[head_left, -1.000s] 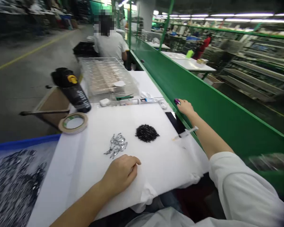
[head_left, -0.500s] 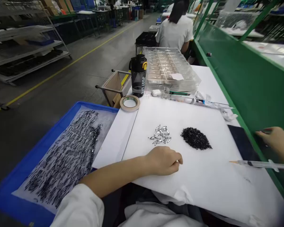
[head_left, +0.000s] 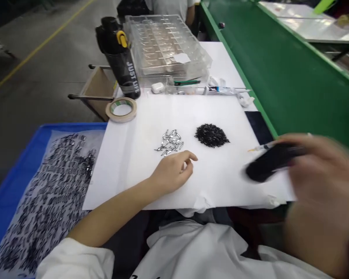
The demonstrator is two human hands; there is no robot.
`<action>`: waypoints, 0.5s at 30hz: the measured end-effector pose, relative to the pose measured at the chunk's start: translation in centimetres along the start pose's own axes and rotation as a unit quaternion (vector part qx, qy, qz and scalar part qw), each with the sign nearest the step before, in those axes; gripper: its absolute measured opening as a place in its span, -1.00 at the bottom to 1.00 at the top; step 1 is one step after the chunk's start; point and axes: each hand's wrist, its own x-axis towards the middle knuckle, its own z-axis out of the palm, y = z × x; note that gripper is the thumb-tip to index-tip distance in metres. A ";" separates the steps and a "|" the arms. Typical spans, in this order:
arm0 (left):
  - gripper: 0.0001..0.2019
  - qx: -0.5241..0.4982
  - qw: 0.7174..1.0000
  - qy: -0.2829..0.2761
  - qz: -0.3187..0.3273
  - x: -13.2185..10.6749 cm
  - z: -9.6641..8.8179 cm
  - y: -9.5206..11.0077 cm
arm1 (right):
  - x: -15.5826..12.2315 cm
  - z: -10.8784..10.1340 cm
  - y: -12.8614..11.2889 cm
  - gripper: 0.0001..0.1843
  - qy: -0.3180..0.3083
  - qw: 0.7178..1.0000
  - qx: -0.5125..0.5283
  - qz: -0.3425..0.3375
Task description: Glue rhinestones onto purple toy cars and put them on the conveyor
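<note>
My left hand (head_left: 173, 170) rests on the white board (head_left: 221, 178), holding nothing, its index finger and thumb apart. Just beyond its knuckles lies a loose cluster of clear, dark-edged slivers (head_left: 170, 142). To the right of them sits a heap of small black pieces (head_left: 211, 135). My right hand (head_left: 322, 170), smeared by motion, is raised over the board's right side and grips a black oblong object (head_left: 269, 162) whose kind is too blurred to tell. Behind that object the tip of a syringe (head_left: 260, 147) shows; the rest is hidden.
A blue tray (head_left: 26, 155) at the left carries a sheet covered with dark slivers. Along the back stand a tape roll (head_left: 121, 110), a black bottle (head_left: 119, 62) and stacked clear compartment boxes (head_left: 163, 46). A green ledge (head_left: 279, 85) runs along the right; a person sits ahead.
My right hand has come from the green ledge to over the board, with the black object in it. The view has shifted; my left hand's index finger is now straighter.
</note>
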 end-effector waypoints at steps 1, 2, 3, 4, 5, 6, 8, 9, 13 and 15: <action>-0.79 -0.004 1.000 0.005 -0.006 0.0 -0.1 0.0 | -0.4 1.0 -0.8 -0.56 -0.013 1.000 0.006 0.009; -0.79 -0.007 1.000 0.007 -0.010 0.0 -0.1 0.0 | -0.7 2.0 -1.5 -0.60 -0.034 0.999 0.004 0.022; -0.80 -0.008 1.000 0.004 -0.010 0.1 -0.1 0.1 | -0.9 3.1 -2.1 -0.65 -0.057 0.998 -0.010 0.037; -0.81 -0.005 1.000 -0.001 -0.004 0.1 -0.1 0.1 | -1.0 4.1 -2.5 -0.70 -0.074 0.995 -0.037 0.052; -0.81 0.002 1.000 -0.007 0.011 0.0 0.0 0.1 | -1.0 4.9 -2.7 -0.72 -0.082 0.991 -0.077 0.069; -0.78 0.015 0.999 -0.015 0.032 0.0 0.2 0.2 | -1.1 5.3 -2.8 -0.70 -0.080 0.986 -0.121 0.086; -0.68 0.050 0.995 -0.036 0.078 -0.1 0.6 0.2 | -1.2 5.0 -2.3 -0.65 -0.064 0.977 -0.165 0.117; -0.63 0.069 0.992 -0.047 0.096 -0.1 0.8 0.2 | -1.2 4.3 -1.9 -0.65 -0.028 0.980 -0.157 0.120; -0.59 0.121 0.982 -0.077 0.126 -0.3 1.4 0.1 | -0.5 -0.3 0.5 -0.85 0.354 0.932 -0.075 0.028; -0.60 0.128 0.980 -0.078 0.128 -0.3 1.4 -0.1 | 0.5 -2.5 2.0 -0.62 0.429 0.902 0.013 0.037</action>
